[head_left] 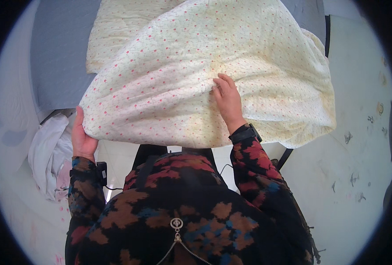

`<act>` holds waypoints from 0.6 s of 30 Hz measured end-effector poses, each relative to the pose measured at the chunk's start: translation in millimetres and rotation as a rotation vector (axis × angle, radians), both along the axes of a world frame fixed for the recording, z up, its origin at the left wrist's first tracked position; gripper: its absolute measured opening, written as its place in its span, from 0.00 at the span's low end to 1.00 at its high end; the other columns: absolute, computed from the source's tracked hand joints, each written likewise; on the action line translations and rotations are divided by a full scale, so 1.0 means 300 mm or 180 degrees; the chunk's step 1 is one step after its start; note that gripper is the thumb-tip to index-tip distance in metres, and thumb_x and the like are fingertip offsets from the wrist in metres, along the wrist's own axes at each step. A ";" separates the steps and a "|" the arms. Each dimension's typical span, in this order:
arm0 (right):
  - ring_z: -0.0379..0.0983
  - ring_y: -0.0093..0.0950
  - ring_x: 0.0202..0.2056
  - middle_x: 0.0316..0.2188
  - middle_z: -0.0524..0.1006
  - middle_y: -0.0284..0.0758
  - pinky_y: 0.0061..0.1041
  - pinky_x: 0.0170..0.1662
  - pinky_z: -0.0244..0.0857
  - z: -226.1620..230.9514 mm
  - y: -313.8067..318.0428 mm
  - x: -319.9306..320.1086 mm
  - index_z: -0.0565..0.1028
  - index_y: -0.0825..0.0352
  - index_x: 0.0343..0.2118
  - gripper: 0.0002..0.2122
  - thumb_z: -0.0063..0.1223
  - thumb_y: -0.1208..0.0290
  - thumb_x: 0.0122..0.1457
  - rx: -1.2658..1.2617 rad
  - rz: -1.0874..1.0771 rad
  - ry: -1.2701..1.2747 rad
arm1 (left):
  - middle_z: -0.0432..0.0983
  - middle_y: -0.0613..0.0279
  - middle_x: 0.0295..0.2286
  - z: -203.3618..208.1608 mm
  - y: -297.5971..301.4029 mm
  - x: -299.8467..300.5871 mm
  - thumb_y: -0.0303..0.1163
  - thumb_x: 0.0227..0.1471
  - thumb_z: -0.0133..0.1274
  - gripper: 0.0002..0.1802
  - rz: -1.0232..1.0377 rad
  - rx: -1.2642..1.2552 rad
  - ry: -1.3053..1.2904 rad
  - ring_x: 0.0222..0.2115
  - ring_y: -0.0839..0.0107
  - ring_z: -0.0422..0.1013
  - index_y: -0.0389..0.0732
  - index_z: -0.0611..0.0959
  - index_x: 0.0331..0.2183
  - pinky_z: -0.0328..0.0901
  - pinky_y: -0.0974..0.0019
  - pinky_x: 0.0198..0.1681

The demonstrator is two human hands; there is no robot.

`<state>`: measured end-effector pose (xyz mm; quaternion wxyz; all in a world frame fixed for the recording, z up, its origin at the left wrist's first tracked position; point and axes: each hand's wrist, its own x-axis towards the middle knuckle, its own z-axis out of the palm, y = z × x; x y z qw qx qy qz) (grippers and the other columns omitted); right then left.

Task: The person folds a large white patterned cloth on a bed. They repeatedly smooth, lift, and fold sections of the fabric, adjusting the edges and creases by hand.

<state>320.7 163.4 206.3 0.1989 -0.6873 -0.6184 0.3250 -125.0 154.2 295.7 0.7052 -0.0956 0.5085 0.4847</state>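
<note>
The left hand (82, 138) clenches the near left corner of a cream quilt (204, 75) sprinkled with small red dots, thumb over the edge and fingers curled beneath; the right hand (228, 102) lies flat on top of the same quilt near its near edge, fingers spread and pressing rather than closed round anything; the quilt itself hangs lifted above the foot of a bed (56, 57) with a grey-blue sheet, its bulk bunched toward the right and its far layer lying back along the mattress. To handle it well, I judge the corner grip should stay firm at the very edge while the flat hand smooths outward so the filling does not clump; the hands would do better to sit wider apart, since the right side sags past the bed's dark frame (327, 35) toward the pale floor (359, 145); keeping the near edge level should stop it sliding off. Counted: one quilt, folded so two layers show; one bed; two hands, each with a dark band at the wrist; one heap of white and pink cloth (50, 154) on the floor at the left.
</note>
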 end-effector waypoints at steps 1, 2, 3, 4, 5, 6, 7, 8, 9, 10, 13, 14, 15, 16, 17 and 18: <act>0.71 0.41 0.53 0.53 0.74 0.42 0.33 0.55 0.68 -0.005 -0.008 0.005 0.77 0.68 0.44 0.11 0.55 0.76 0.58 0.0098 -0.0033 0.0025 | 0.66 0.50 0.60 -0.001 0.000 -0.001 0.48 0.67 0.43 0.31 0.0002 -0.0003 -0.0011 0.60 0.56 0.64 0.36 0.66 0.61 0.58 0.50 0.65; 0.72 0.41 0.53 0.52 0.74 0.41 0.33 0.54 0.68 -0.008 -0.018 0.009 0.78 0.68 0.43 0.10 0.56 0.75 0.58 0.0128 -0.0073 0.0056 | 0.66 0.50 0.60 -0.002 -0.001 -0.002 0.48 0.67 0.43 0.31 0.0009 -0.0020 -0.0019 0.60 0.56 0.64 0.35 0.66 0.62 0.58 0.50 0.65; 0.72 0.40 0.52 0.52 0.74 0.40 0.32 0.54 0.68 -0.010 -0.025 0.011 0.78 0.68 0.42 0.09 0.56 0.75 0.59 0.0169 -0.0117 0.0090 | 0.66 0.50 0.60 -0.002 -0.001 -0.003 0.48 0.67 0.43 0.31 0.0007 0.0048 -0.0219 0.60 0.56 0.64 0.35 0.66 0.62 0.58 0.50 0.65; 0.73 0.39 0.51 0.52 0.74 0.40 0.31 0.53 0.69 -0.012 -0.030 0.012 0.78 0.68 0.42 0.09 0.56 0.75 0.59 0.0150 -0.0139 0.0119 | 0.65 0.50 0.60 -0.002 -0.001 -0.003 0.48 0.67 0.43 0.31 0.0017 -0.0010 -0.0026 0.60 0.56 0.64 0.35 0.66 0.62 0.58 0.49 0.65; 0.74 0.39 0.50 0.51 0.75 0.40 0.31 0.53 0.69 -0.012 -0.034 0.013 0.79 0.68 0.41 0.08 0.56 0.75 0.59 0.0131 -0.0161 0.0148 | 0.65 0.50 0.60 -0.003 -0.001 -0.003 0.47 0.67 0.43 0.31 0.0023 0.0007 -0.0027 0.60 0.55 0.64 0.35 0.66 0.62 0.58 0.49 0.65; 0.74 0.38 0.49 0.51 0.75 0.39 0.31 0.52 0.70 -0.012 -0.036 0.013 0.79 0.68 0.40 0.08 0.56 0.74 0.59 0.0117 -0.0184 0.0179 | 0.65 0.50 0.60 -0.003 -0.001 -0.004 0.47 0.67 0.44 0.32 0.0026 0.0027 -0.0028 0.60 0.55 0.64 0.35 0.66 0.62 0.58 0.49 0.65; 0.74 0.38 0.49 0.50 0.75 0.39 0.31 0.51 0.70 -0.011 -0.035 0.012 0.79 0.68 0.40 0.07 0.56 0.74 0.59 0.0101 -0.0216 0.0225 | 0.65 0.49 0.60 -0.004 -0.001 -0.004 0.47 0.67 0.44 0.32 0.0035 0.0019 -0.0024 0.60 0.55 0.64 0.35 0.66 0.62 0.58 0.49 0.65; 0.75 0.38 0.48 0.49 0.75 0.39 0.31 0.50 0.70 -0.010 -0.033 0.011 0.79 0.68 0.39 0.07 0.56 0.74 0.59 0.0087 -0.0248 0.0271 | 0.65 0.49 0.60 -0.004 -0.001 -0.004 0.47 0.67 0.44 0.32 0.0044 0.0013 -0.0021 0.60 0.55 0.64 0.35 0.66 0.62 0.58 0.48 0.65; 0.75 0.38 0.47 0.48 0.76 0.39 0.31 0.50 0.70 -0.011 -0.029 0.010 0.79 0.68 0.38 0.06 0.56 0.74 0.59 0.0025 -0.0280 0.0307 | 0.65 0.49 0.60 -0.006 0.000 -0.004 0.47 0.67 0.44 0.32 0.0068 0.0029 -0.0215 0.60 0.54 0.63 0.35 0.65 0.62 0.57 0.48 0.65; 0.75 0.38 0.46 0.47 0.76 0.39 0.31 0.49 0.70 -0.011 -0.025 0.008 0.79 0.68 0.38 0.06 0.56 0.73 0.59 0.0057 -0.0270 0.0307 | 0.64 0.49 0.61 -0.005 0.000 -0.004 0.47 0.67 0.44 0.32 0.0059 -0.0008 -0.0048 0.60 0.54 0.63 0.35 0.65 0.62 0.57 0.48 0.65; 0.74 0.40 0.43 0.41 0.76 0.39 0.33 0.46 0.69 -0.015 -0.006 0.001 0.78 0.67 0.37 0.06 0.55 0.72 0.59 0.0005 -0.0242 0.0287 | 0.64 0.49 0.61 -0.004 0.001 -0.003 0.47 0.67 0.44 0.32 0.0066 0.0013 -0.0085 0.61 0.54 0.63 0.35 0.65 0.62 0.57 0.47 0.65; 0.74 0.40 0.42 0.40 0.76 0.39 0.34 0.46 0.69 -0.018 0.001 -0.001 0.78 0.67 0.37 0.06 0.55 0.72 0.60 -0.0060 -0.0226 0.0252 | 0.64 0.48 0.61 -0.003 0.002 -0.002 0.47 0.67 0.44 0.32 0.0073 0.0016 -0.0093 0.61 0.54 0.63 0.35 0.65 0.62 0.57 0.46 0.65; 0.73 0.41 0.42 0.38 0.76 0.39 0.35 0.45 0.68 -0.023 0.009 -0.004 0.78 0.67 0.37 0.06 0.54 0.72 0.60 -0.0124 -0.0210 0.0219 | 0.64 0.48 0.61 -0.002 0.002 -0.002 0.47 0.67 0.44 0.31 0.0087 0.0041 -0.0248 0.61 0.53 0.63 0.35 0.65 0.62 0.57 0.46 0.65; 0.74 0.39 0.40 0.37 0.75 0.39 0.34 0.43 0.68 -0.029 0.017 -0.006 0.78 0.67 0.38 0.06 0.55 0.72 0.60 -0.0011 -0.0187 0.0144 | 0.64 0.48 0.61 -0.002 0.002 -0.001 0.47 0.67 0.44 0.31 0.0083 0.0025 -0.0100 0.61 0.53 0.63 0.35 0.65 0.62 0.57 0.46 0.65; 0.74 0.38 0.38 0.35 0.75 0.38 0.33 0.41 0.69 -0.036 0.024 -0.008 0.79 0.66 0.38 0.06 0.55 0.72 0.60 0.0101 -0.0165 0.0070 | 0.64 0.48 0.61 -0.001 0.002 -0.001 0.47 0.67 0.44 0.31 0.0087 0.0029 -0.0100 0.61 0.53 0.63 0.35 0.65 0.62 0.56 0.46 0.65; 0.74 0.37 0.36 0.34 0.75 0.38 0.32 0.39 0.69 -0.043 0.031 -0.010 0.79 0.66 0.39 0.07 0.55 0.72 0.60 0.0205 -0.0129 0.0026 | 0.64 0.48 0.61 -0.001 0.002 0.000 0.47 0.67 0.44 0.31 0.0092 0.0030 -0.0099 0.61 0.53 0.63 0.35 0.65 0.62 0.56 0.46 0.65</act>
